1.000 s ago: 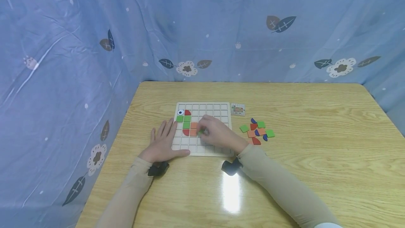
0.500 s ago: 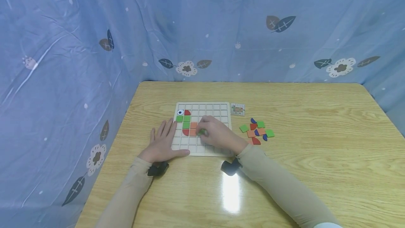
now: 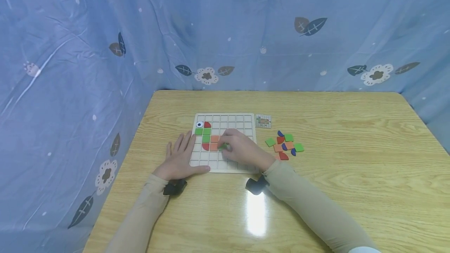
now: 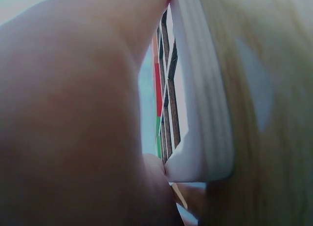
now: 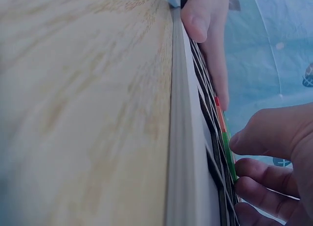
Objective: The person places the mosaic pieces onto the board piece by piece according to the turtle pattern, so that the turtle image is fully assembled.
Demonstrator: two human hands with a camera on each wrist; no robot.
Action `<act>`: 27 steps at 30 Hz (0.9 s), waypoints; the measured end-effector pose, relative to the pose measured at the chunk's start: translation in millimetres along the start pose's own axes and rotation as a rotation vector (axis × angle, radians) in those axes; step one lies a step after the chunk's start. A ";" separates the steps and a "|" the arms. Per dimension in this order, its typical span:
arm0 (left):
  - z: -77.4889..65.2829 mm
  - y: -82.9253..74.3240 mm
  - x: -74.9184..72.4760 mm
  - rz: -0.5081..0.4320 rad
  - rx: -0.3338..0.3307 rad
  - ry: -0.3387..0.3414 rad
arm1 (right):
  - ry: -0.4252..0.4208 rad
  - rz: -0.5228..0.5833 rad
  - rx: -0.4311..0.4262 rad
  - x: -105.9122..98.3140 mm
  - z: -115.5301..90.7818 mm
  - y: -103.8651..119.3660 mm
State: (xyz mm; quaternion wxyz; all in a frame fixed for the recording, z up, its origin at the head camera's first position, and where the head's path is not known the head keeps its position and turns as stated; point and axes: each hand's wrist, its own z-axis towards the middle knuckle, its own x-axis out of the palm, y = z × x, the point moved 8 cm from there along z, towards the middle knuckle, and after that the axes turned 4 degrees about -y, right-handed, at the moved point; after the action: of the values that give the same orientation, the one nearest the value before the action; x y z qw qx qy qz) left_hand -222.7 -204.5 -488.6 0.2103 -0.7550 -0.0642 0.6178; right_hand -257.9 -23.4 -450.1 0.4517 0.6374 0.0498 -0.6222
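Note:
A pale gridded board (image 3: 232,166) lies on the table. My left hand (image 3: 179,161) rests over its left edge with fingers spread and thumb along the near side. Above the middle of the board, my right hand (image 3: 242,149) holds a green square tile (image 3: 223,146) between thumb and curled fingers. In the right wrist view that green tile (image 5: 229,157) lies at the grid, with fingertips against it. Left of it sit orange squares (image 3: 213,146), a red quarter-round tile (image 3: 206,147), several green squares (image 3: 206,138) and a round eye tile (image 3: 199,124). My right hand hides part of the grid.
Right of the board, several loose green, orange, red and blue tiles (image 3: 288,138) lie in a cluster. A small pattern card (image 3: 263,121) lies by the board's far right corner. A blue printed curtain (image 3: 246,30) hangs behind the wooden table (image 3: 351,159).
My right fingers have shifted very slightly at the green tile, which stays in nearly the same spot. My left hand stays put on the board.

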 end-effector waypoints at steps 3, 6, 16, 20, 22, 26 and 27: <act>-0.5 0.1 -0.3 -0.002 0.003 -0.003 | 0.002 0.002 0.003 -0.3 -0.3 -0.5; -1.4 -0.2 -0.8 0.005 0.003 -0.001 | 0.005 0.009 0.002 -1.2 -0.9 -0.3; -1.1 0.8 0.0 0.009 0.005 -0.001 | -0.006 0.044 -0.005 -7.8 -4.0 -4.9; -0.5 1.5 1.0 0.015 0.000 0.003 | -0.028 0.050 0.003 -12.3 -4.4 -10.3; -0.3 1.5 1.2 0.015 -0.003 0.005 | -0.057 0.060 -0.003 -18.5 -5.3 -12.6; -0.7 1.1 0.6 0.008 -0.006 0.008 | -0.118 0.096 0.002 -36.2 -9.3 -19.9; -1.0 0.7 0.1 0.005 -0.004 0.005 | -0.120 0.103 0.013 -40.3 -10.6 -22.9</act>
State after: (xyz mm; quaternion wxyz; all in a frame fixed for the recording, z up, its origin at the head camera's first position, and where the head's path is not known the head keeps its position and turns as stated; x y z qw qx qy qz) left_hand -221.8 -205.4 -488.8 0.2075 -0.7572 -0.0629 0.6161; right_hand -273.2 16.9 -430.0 0.4812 0.6035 -0.0142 -0.6356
